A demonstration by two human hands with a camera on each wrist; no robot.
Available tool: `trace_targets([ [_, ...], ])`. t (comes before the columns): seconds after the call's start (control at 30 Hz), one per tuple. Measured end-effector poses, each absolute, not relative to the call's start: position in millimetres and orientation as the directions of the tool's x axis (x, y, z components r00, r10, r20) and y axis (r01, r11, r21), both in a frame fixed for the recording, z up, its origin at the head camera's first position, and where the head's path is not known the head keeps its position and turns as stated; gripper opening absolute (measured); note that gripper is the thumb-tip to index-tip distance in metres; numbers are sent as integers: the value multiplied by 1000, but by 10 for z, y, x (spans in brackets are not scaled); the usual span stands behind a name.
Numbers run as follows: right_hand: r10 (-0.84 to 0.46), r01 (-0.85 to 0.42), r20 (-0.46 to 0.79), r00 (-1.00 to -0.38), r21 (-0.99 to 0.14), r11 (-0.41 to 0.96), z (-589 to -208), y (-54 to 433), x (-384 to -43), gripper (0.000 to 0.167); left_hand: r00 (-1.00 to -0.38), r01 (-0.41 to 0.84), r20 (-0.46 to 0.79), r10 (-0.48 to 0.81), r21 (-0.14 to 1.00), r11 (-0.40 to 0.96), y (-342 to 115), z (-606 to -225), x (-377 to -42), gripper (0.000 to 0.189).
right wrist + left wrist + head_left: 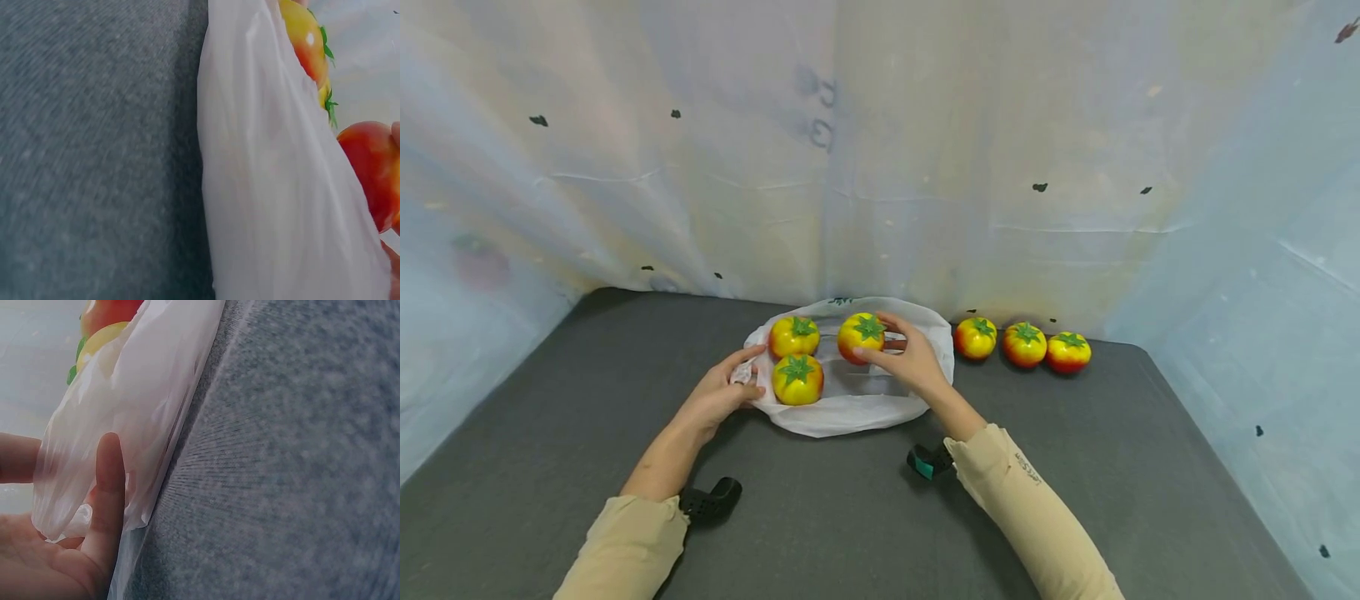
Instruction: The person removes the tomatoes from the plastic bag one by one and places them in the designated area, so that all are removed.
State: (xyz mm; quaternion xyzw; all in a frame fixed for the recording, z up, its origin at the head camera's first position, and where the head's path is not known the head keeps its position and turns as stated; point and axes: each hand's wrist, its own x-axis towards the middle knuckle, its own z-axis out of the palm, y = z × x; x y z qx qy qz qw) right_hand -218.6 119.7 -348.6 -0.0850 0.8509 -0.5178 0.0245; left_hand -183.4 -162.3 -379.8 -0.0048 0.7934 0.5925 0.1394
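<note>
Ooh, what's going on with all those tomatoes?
A person's right hand holds a red-and-yellow tomato at the mouth of a white plastic bag, while the left hand grips the bag's left end. Two more tomatoes sit inside it. Three others stand in a row on the gray table, to the right.

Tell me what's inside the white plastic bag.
Two red-and-yellow tomatoes lie inside the bag; the right hand holds a third at its mouth. Their undersides and whatever the hand covers can't be seen.
</note>
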Motion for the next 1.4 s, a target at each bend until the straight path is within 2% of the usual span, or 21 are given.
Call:
trace_targets([
  [0.43,-166,-128,55,-985,-872,473,-3439,1470,-2128,67,-962,-171,-227,153,935,311,-1622,-3791,-1842,71],
  [0.83,-187,-144,69,-980,-891,430,-3289,1769,-2011,68,-959,-178,-237,155,931,318,-1639,-3786,-1852,72],
  [1.4,-158,-171,111,-981,-883,438,-3342,2233,-1975,65,-960,-167,-226,163,936,311,-1668,-3799,-1848,72],
])
